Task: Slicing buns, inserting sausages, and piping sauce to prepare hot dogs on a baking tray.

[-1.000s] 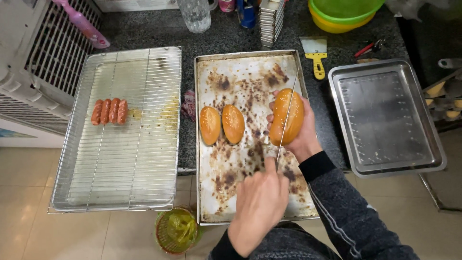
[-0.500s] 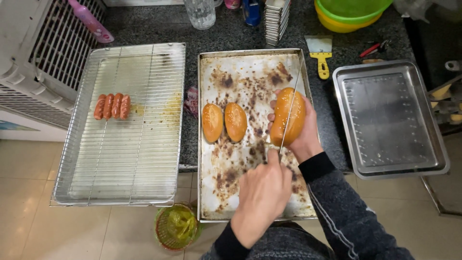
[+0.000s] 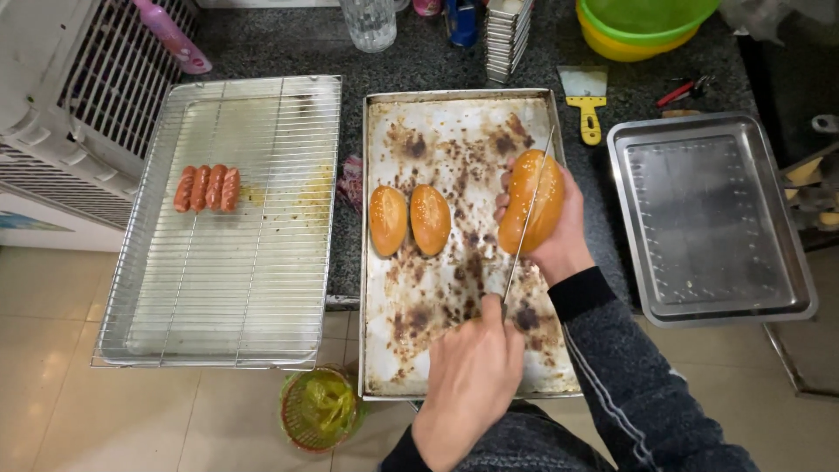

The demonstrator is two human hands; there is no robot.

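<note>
My right hand (image 3: 568, 236) grips a golden sesame bun (image 3: 529, 197), holding it on edge over the right side of a stained baking tray (image 3: 454, 131). My left hand (image 3: 472, 376) holds a long thin knife (image 3: 523, 245) by its handle. The blade runs up along the bun's side seam, its tip past the bun's top. Two more buns (image 3: 409, 220) lie side by side in the tray's middle, to the left of the one I hold.
A wire rack (image 3: 236, 280) at the left carries several sausages (image 3: 206, 188). An empty steel tray (image 3: 708, 218) sits at the right. A yellow scraper (image 3: 590, 109), stacked tins (image 3: 509, 35), bowls (image 3: 642, 26) and a glass (image 3: 371, 22) line the back. A jar of green pickles (image 3: 319, 406) stands below the counter edge.
Both hands keep their grip on bun and knife. The blade stays against the bun, and only the view has shifted slightly.
</note>
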